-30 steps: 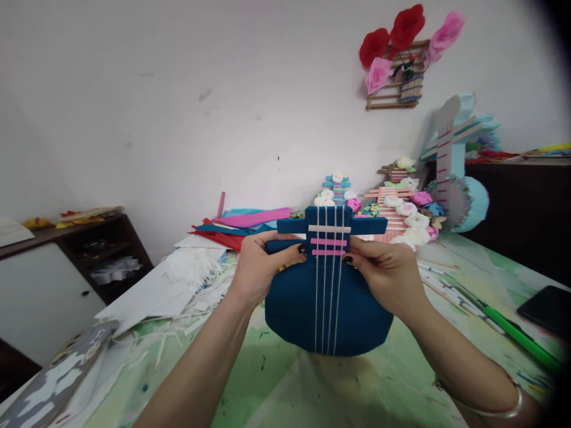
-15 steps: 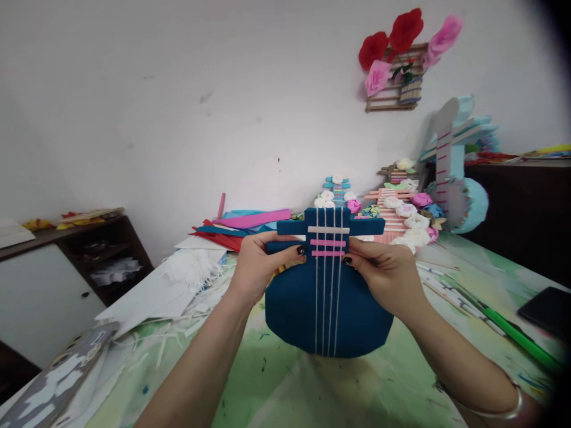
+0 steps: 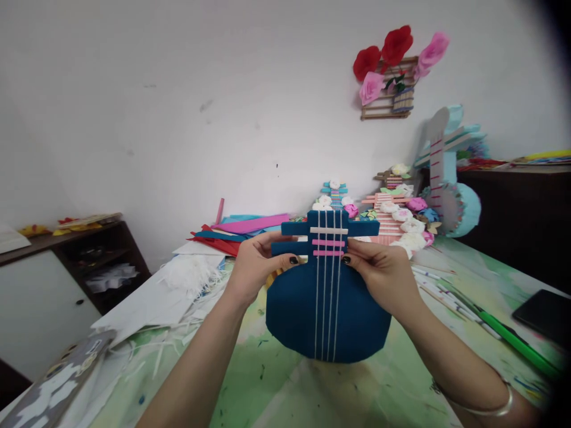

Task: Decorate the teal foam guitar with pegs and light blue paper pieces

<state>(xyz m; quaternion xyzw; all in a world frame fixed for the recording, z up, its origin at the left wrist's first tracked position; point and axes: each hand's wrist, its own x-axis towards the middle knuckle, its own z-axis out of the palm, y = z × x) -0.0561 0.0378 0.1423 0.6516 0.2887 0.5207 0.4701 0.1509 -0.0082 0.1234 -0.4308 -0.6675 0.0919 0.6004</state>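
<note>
from my remote seat: left hand and right hand both pinch the blue lute, short of the table's far edge, seemingly a steadying step, next calling for even pressure.

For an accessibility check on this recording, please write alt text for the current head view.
A left hand and right hand hold a blue lute-shaped craft at its neck; it has four pale strings and three crossbars. Behind are flower-trimmed crafts and a white wall; white paper scraps lie left.
</note>
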